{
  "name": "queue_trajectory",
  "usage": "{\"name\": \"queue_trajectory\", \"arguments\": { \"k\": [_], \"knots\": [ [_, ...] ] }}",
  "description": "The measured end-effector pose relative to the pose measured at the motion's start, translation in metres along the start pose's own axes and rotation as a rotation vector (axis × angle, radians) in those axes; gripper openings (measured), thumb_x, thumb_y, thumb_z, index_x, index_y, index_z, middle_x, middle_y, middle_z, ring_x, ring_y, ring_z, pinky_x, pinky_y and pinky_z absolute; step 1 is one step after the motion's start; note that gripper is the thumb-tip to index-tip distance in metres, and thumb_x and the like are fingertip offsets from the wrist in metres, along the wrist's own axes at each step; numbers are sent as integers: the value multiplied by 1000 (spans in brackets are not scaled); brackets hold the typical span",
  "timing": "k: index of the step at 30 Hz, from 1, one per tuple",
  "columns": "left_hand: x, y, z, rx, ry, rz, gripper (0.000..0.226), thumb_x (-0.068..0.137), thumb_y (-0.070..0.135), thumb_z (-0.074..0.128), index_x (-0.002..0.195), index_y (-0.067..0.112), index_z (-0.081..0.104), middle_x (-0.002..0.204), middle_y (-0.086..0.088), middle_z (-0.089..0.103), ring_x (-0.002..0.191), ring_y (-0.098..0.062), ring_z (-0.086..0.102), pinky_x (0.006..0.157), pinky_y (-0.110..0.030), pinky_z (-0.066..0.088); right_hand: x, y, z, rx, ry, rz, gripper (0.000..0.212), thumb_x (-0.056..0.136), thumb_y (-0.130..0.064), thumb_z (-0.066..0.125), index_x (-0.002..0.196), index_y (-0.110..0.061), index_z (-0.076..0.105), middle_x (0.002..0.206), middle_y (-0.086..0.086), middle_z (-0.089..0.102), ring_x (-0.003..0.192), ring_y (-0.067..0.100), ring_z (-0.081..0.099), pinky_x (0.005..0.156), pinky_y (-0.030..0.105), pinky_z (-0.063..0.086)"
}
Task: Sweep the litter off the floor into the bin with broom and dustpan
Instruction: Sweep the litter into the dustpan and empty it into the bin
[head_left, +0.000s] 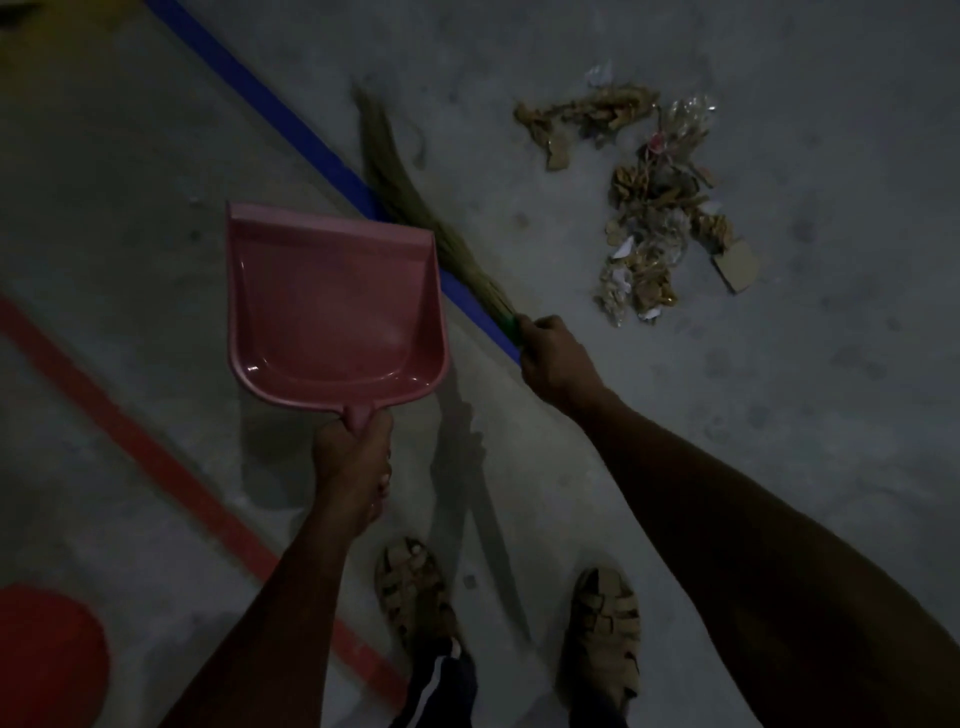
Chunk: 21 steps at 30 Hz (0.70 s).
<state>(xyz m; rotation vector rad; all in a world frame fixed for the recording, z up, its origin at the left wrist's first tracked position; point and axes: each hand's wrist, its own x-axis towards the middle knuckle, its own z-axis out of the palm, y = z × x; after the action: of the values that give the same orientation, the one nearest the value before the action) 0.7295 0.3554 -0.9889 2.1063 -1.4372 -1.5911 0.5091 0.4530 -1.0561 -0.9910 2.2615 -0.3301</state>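
My left hand (358, 462) grips the short handle of a pink dustpan (332, 306), held above the floor with its mouth pointing away from me. My right hand (550, 358) grips the green-bound neck of a grass broom (410, 187), whose bristles stretch up and left over the blue line. A pile of litter (649, 208), crumpled brown paper, clear plastic and cardboard scraps, lies on the grey floor to the right of the broom, apart from it. The pan holds nothing.
A blue floor stripe (280, 109) runs diagonally from the top left; a red stripe (156, 457) runs parallel at the left. A red round object (47, 660) sits at the bottom left corner. My sandalled feet (415, 592) stand at the bottom.
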Motion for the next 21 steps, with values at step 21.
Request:
{"name": "queue_trajectory", "arguments": {
  "k": [21],
  "knots": [
    [27,-2,-24,105,-56,11,37,93,34,63,69,7,54,48,-7,46,30,-15,38,40,-18,31,16,54,-62,663,217,945,37,96,-14,53,132,-9,49,104,15,58,71,28,65,42,28,52]
  ]
}}
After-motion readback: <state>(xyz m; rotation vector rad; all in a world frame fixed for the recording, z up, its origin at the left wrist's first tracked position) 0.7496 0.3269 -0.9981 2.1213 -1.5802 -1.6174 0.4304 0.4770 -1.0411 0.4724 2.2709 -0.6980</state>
